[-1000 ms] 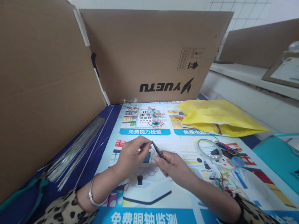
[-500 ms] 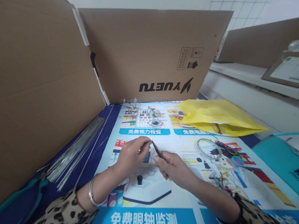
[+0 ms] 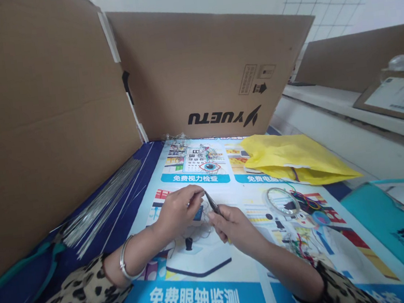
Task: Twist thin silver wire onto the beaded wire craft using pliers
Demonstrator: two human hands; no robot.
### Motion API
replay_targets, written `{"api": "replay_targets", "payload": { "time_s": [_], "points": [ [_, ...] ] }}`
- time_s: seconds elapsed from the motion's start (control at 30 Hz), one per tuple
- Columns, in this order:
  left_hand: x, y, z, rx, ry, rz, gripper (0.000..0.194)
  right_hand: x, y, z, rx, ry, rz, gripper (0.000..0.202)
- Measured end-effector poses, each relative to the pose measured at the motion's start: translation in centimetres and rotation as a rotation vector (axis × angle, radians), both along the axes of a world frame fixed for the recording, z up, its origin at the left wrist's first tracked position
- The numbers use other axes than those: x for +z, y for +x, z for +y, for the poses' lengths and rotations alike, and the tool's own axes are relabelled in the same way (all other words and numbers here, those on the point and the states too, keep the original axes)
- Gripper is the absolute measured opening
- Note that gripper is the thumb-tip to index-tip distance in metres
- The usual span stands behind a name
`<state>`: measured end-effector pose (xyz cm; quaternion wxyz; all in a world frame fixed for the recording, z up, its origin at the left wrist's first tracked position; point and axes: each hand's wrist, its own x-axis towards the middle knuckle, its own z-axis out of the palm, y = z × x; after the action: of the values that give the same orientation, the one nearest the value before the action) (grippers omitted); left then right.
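In the middle of the head view, my right hand [image 3: 234,226] is wrapped round dark needle-nose pliers [image 3: 212,203], their narrow tip pointing up and left. My left hand [image 3: 180,208], with a silver bangle at the wrist, is closed in a pinch right beside that tip. Loops of thin wire [image 3: 200,228] hang below and between the two hands and seem to run from the left fingertips. What exactly the tip grips is too small to tell.
A bundle of straight metal wires [image 3: 102,206] lies at left. Tangled wire bits [image 3: 205,153] lie at the back. On the right are a clear ring-shaped spool [image 3: 282,200], coloured threads [image 3: 302,247], a yellow bag [image 3: 293,155] and a teal folder [image 3: 393,232]. Cardboard panels [image 3: 196,74] stand behind.
Both hands stay in nearly the same place. The pliers have shifted very slightly at the left fingertips.
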<state>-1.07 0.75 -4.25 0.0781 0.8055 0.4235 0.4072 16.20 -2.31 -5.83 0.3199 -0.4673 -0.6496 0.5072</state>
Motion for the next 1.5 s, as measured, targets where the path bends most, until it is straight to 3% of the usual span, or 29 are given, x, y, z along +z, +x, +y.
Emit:
{"api": "replay_targets", "payload": {
  "time_s": [0.2,0.47,0.57,0.7,0.77,0.9,1.03,1.17,1.5],
  "points": [
    [0.2,-0.2,0.0,-0.001,0.003,0.027,0.009,0.5,0.0,-0.1,0.015,0.001,-0.042,0.034],
    [2.2,-1.4,0.4,-0.147,0.020,0.151,0.016,1.3,1.0,0.4,0.105,-0.019,-0.081,0.027],
    [2.9,-2.2,1.0,-0.221,-0.057,0.161,0.017,1.5,1.2,0.1,0.178,-0.018,-0.096,0.028],
    [3.8,-3.8,2.2,-0.175,-0.269,-0.016,0.013,2.2,0.5,-1.0,0.513,-0.086,-0.153,0.024],
    [4.3,-4.3,2.3,-0.172,-0.373,-0.095,0.012,2.5,0.2,-1.2,0.456,-0.061,-0.164,0.022],
    [5.5,-3.8,1.5,-0.196,-0.529,-0.123,0.012,2.8,1.0,-0.1,0.093,0.193,-0.273,0.025],
    [6.2,-2.9,0.8,-0.235,-0.652,-0.127,0.014,2.3,2.4,1.2,-0.048,0.675,-0.579,0.021],
    [5.8,-3.1,1.1,-0.282,-0.641,-0.042,0.012,2.0,2.8,1.3,-0.047,1.048,-0.796,0.017],
    [4.7,-3.1,1.4,-0.449,-0.860,0.150,0.013,2.0,2.6,1.2,0.122,1.192,-1.001,0.012]
  ]
}}
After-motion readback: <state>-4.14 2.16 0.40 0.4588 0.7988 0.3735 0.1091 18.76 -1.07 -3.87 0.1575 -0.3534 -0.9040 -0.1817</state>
